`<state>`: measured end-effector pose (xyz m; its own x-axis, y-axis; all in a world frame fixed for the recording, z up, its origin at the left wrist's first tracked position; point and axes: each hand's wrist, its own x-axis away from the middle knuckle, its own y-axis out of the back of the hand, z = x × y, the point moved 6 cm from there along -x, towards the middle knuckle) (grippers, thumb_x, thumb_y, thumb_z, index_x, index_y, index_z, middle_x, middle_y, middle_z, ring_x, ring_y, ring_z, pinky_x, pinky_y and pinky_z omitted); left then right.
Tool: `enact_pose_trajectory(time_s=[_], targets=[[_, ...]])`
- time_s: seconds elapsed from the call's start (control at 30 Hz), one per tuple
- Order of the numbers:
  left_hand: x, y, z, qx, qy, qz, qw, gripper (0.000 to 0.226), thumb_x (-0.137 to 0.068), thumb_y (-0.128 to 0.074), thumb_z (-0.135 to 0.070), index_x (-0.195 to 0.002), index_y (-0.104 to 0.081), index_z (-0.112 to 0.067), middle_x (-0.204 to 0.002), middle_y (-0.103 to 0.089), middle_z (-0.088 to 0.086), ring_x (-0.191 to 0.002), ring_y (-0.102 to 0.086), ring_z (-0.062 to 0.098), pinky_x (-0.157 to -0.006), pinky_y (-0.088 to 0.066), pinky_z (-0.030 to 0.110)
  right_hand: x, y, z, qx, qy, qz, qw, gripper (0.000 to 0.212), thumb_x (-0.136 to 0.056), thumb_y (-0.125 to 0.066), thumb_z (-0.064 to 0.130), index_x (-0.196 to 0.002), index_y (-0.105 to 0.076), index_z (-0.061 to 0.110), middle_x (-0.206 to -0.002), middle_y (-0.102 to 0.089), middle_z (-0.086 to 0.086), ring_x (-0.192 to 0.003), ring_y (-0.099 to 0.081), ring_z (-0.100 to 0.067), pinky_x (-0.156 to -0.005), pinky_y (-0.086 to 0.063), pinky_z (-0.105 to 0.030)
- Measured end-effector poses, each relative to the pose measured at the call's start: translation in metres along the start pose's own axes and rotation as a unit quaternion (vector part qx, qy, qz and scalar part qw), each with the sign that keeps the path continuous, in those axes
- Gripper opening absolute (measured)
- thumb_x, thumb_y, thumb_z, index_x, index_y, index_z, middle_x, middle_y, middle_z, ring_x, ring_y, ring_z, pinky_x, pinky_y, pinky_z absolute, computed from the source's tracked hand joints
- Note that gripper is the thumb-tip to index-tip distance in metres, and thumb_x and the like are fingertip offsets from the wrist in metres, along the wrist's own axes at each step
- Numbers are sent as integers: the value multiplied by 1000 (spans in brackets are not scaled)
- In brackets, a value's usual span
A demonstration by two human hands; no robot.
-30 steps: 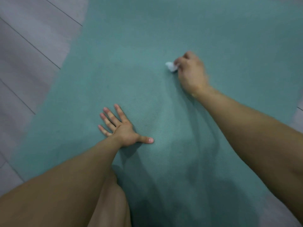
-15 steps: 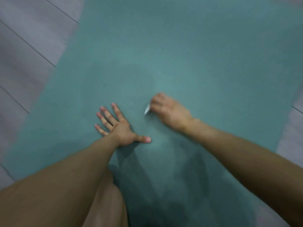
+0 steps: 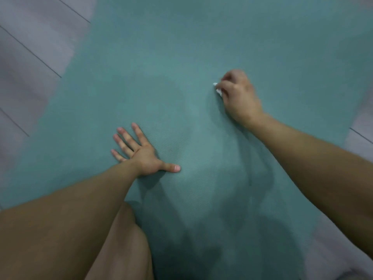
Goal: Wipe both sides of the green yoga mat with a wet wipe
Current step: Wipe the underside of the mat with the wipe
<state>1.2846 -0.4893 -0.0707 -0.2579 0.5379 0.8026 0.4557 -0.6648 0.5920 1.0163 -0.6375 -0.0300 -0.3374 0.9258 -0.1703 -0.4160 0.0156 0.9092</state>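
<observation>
Right hand point(image 3: 238, 98) farther out, round wipe point(image 3: 217, 89)

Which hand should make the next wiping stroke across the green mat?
The right hand: it grips the crumpled white wet wipe against the green yoga mat. The left hand lies flat with fingers spread, probably bracing the mat.

Green yoga mat point(image 3: 181, 57): teal-green w/ fine ribbed texture, lies flat & unrolled on grey floor point(image 3: 30, 67), filling most of the view; faintly darker patches near its middle. Wet wipe point(image 3: 218, 90): small white wad on the mat, right of centre, mostly hidden under curled fingers of right hand point(image 3: 239, 98).
</observation>
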Motion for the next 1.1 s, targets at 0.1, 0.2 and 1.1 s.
enact_pose_trajectory(time_s=[0.1, 0.2, 1.1], targets=[[-1, 1, 0, 3, 0, 4, 1000, 199, -14, -83, -90, -139, 57, -23, -142, 64, 22, -137, 54, 44, -117, 17, 74, 11, -2, 10, -3, 56, 20, 998, 26, -103, -58, 20, -104, -76, 2, -121, -65, -17, -115, -59, -35, -98, -53, -45], [-1, 1, 2, 16, 0, -4, 1000, 200, -7, -77, -93, -139, 57, -25, -143, 63, 22, -136, 55, 43, -117, 19, 73, 14, 2, 13, 16, 169, 73, 983, 30, -109, -56, 26, -111, -77, 5, -126, -69, -11, -116, -58, -33, -98, -54, -43], [68, -110, -74, 71, 31, -41, 996, 186, -21, -78, -96, -139, 55, -43, -140, 69, 8, -133, 60, 37, -115, 24, 70, 40, -20, 38, -109, 237, 76, 962, 23, -100, -55, 25, -97, -70, 8, -105, -57, -14, -93, -54, -33, -77, -49, -43]])
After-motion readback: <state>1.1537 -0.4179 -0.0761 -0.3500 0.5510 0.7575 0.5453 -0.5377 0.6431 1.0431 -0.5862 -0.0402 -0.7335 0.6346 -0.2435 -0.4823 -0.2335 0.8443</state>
